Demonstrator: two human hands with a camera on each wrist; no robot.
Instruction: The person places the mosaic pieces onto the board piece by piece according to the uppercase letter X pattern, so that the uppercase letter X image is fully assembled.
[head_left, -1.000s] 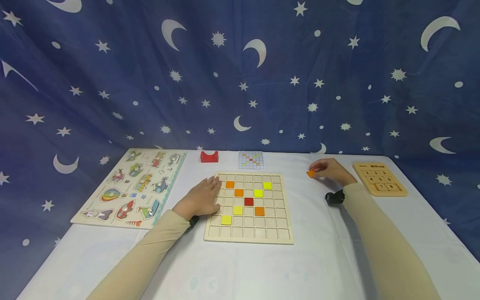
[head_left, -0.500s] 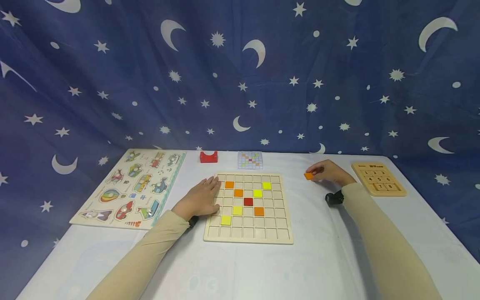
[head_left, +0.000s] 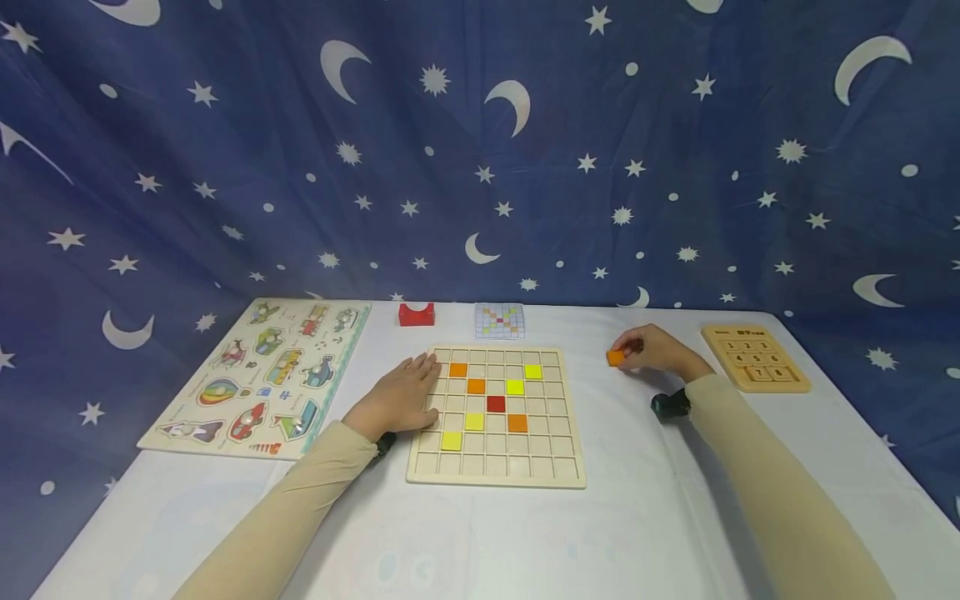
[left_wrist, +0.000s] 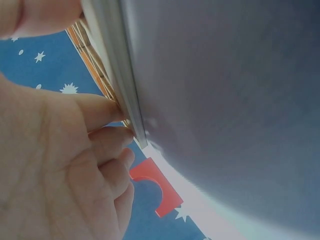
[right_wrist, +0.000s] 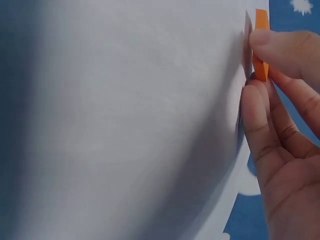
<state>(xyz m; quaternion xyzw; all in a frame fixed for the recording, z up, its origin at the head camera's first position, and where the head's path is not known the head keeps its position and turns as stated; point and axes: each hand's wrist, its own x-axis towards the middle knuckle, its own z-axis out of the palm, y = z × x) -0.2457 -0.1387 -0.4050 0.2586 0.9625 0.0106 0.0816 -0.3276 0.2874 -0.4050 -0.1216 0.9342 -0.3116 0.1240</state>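
My left hand point(head_left: 397, 395) rests with fingers spread on the left edge of a wooden grid board point(head_left: 495, 477). In the left wrist view its fingertips lie along the rim of the board point(left_wrist: 120, 65). On the board, orange, yellow and red square tiles form diagonal lines; a red tile point(head_left: 496, 404) is where they cross. To the right of the board, my right hand point(head_left: 654, 348) pinches an orange tile point(head_left: 615, 357) close over the white tabletop. The right wrist view shows the thumb against the orange tile point(right_wrist: 261, 45), seen nearly edge-on.
Behind the board are a red block with a curved notch point(head_left: 416, 315) and a small printed pattern card point(head_left: 500, 321). A picture puzzle board point(head_left: 258, 379) lies at left. At far right is a wooden number puzzle point(head_left: 757, 358). A starry blue cloth point(head_left: 420, 167) hangs behind.
The right hand has shifted slightly left and toward the front, and the orange tile in its fingers has turned. The left hand stays in place on the board's edge.
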